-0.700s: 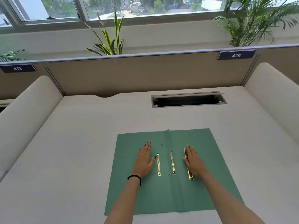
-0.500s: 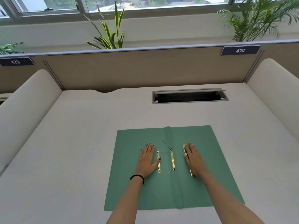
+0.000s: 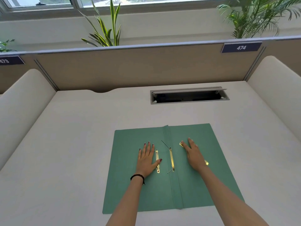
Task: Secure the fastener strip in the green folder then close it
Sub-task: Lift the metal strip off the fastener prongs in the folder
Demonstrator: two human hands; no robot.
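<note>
The green folder (image 3: pixel 216 173) lies open and flat on the desk. Three gold metal strips lie across its middle. The fastener base (image 3: pixel 171 158) sits on the spine with thin prongs sticking out at both ends. A second gold strip (image 3: pixel 157 162) lies left of it; my left hand (image 3: pixel 146 158) rests flat beside it, thumb touching the strip. My right hand (image 3: pixel 193 154) lies flat over the third gold strip (image 3: pixel 181 144), whose two ends show beyond the hand.
A rectangular cable slot (image 3: pixel 189 96) with its lid raised is cut into the desk behind the folder. Padded side dividers (image 3: pixel 24 101) flank the desk, and a beige partition (image 3: pixel 146 67) closes the back.
My left thumb has slid onto the left strip. My right hand has shifted over the right strip, turning it askew. The camera has tilted slightly.
</note>
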